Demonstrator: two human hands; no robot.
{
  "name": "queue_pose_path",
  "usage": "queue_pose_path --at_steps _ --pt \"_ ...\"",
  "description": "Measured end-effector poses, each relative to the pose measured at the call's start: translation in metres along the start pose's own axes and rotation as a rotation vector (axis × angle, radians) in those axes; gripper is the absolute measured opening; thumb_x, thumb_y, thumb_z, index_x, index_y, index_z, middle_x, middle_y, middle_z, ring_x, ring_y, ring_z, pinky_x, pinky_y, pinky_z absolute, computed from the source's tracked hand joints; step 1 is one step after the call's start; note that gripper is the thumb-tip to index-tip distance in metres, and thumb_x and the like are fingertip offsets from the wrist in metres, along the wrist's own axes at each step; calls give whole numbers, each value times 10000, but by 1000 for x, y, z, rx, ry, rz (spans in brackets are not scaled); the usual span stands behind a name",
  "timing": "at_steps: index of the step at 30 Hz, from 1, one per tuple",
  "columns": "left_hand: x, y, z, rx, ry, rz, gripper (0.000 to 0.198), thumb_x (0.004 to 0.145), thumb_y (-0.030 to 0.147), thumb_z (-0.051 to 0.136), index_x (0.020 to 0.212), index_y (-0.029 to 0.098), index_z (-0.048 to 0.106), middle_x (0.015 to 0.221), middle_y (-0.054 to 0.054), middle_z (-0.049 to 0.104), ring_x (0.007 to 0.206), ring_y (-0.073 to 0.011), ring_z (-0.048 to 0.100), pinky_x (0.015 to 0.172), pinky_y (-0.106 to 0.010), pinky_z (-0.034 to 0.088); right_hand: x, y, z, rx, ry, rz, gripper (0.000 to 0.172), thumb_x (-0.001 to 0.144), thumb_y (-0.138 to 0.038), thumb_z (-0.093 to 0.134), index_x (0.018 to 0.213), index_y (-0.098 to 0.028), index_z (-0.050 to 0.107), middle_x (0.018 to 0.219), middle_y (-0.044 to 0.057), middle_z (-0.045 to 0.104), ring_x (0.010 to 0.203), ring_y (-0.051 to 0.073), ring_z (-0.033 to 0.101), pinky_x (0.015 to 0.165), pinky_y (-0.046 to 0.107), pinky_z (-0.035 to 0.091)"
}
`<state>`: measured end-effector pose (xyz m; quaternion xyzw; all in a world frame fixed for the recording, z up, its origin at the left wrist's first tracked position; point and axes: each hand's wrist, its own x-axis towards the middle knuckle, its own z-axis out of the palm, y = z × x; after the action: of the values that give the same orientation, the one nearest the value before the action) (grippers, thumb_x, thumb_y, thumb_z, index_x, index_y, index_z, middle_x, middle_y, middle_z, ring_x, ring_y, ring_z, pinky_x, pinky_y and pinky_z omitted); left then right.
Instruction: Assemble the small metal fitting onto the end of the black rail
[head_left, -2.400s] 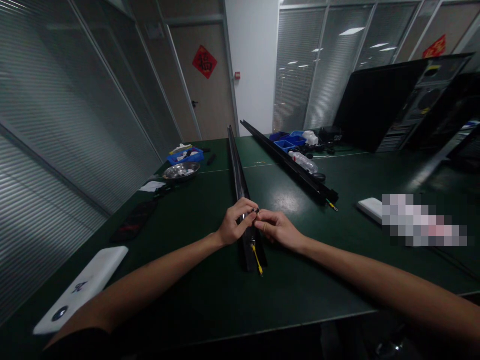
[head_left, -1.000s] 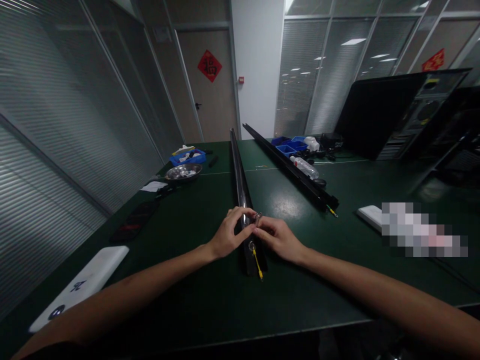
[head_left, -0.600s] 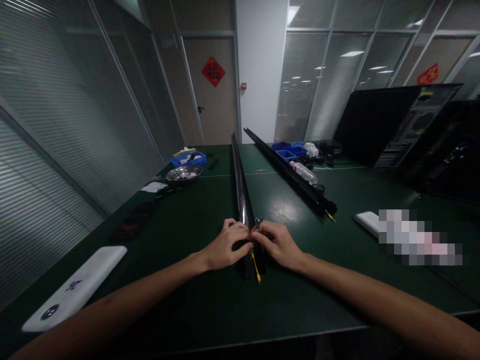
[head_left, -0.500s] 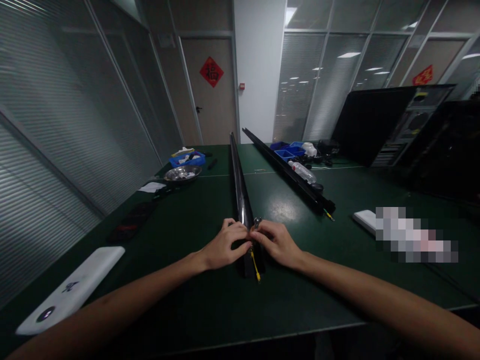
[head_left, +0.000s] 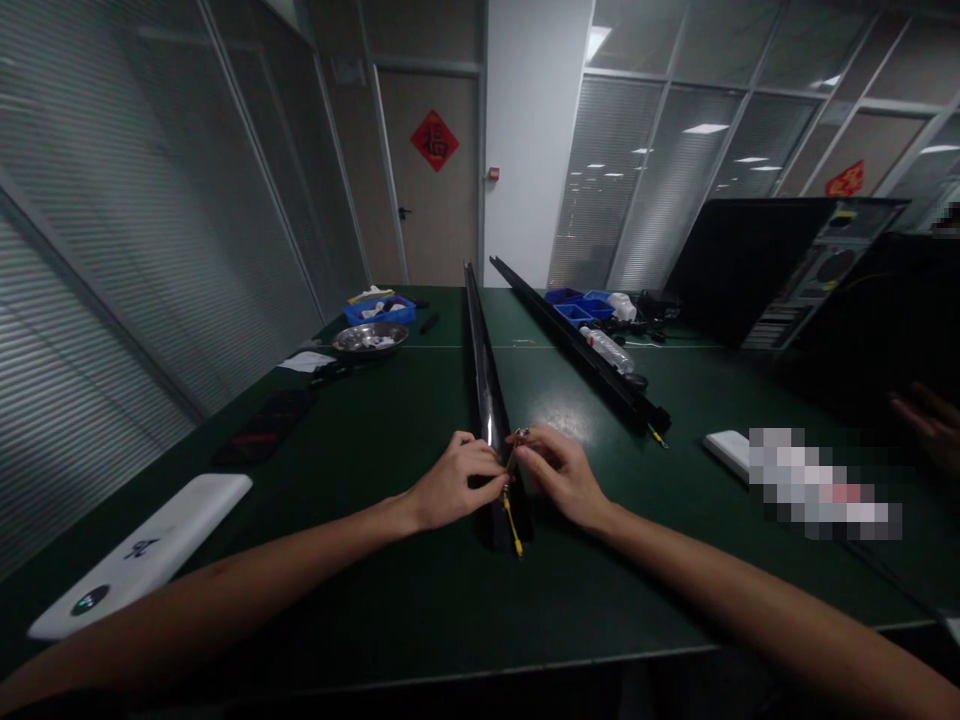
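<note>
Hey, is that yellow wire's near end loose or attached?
Loose: on the yellow wire, the near tip is fastened to nothing visible. The far end, beside the left hand, is unclear.

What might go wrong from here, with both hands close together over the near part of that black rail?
1. The right hand seems to pinch a small metal piece over the black rail; if it slipped, it might fall into the rail or onto the table.
2. The yellow wire lies very near the fingers of the left hand, so a finger might snag it.
</note>
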<state>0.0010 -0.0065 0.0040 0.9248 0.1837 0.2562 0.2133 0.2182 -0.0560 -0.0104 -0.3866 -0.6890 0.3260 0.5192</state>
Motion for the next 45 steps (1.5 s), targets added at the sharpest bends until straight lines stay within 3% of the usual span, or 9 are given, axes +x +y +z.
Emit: queue_pose_path --at_steps 5,13,21,28,33,38,45 --pt "0 0 2 -5 2 -20 243 1038 262 590 864 204 750 888 -9 760 920 -199 665 927 -384 327 -1 0 1 113 109 61 327 1014 -500 621 1158 -213 683 663 -16 582 515 138 552 464 254 453" --pt "-1 1 2 -14 -38 -94 214 1038 288 587 944 198 756 961 -21 768 982 -207 647 959 -384 309 3 -2 0 134 143 16 279 995 -467 662 1065 -198 696 646 -25 616 503 118 576 451 214 469" --pt "-1 0 1 -17 -57 -98 244 1056 306 575 937 203 761 964 -20 768 990 -208 635 949 -382 319 3 -4 -1 199 92 51 298 987 -461 680 1132 -204 722 631 -31 621 512 118 582 460 207 480" --pt "-1 -2 2 -25 -55 -84 219 1049 301 599 958 216 779 979 -7 777 1022 -213 635 963 -384 316 7 1 -6 237 68 44 272 983 -455 689 1033 -196 752 655 -18 621 521 106 546 475 205 464" --pt "-2 -4 4 -29 -40 -92 210 1033 334 634 934 200 762 966 -13 766 1008 -213 638 965 -383 324 11 -2 -9 260 54 17 294 956 -486 710 917 -197 751 789 7 609 563 109 570 453 207 456" --pt "-2 -3 3 -37 -50 -78 221 1056 316 592 961 202 756 1005 -15 770 1032 -216 636 982 -382 315 10 -6 -8 172 57 -13 225 988 -417 687 982 -212 779 869 20 599 584 99 574 462 205 449" --pt "-2 -7 6 -35 -57 -70 270 1061 343 560 931 204 752 969 -23 761 1008 -221 633 955 -372 335 6 -9 -7 38 99 -28 181 979 -377 706 1030 -220 782 820 -5 555 568 95 586 468 208 442"
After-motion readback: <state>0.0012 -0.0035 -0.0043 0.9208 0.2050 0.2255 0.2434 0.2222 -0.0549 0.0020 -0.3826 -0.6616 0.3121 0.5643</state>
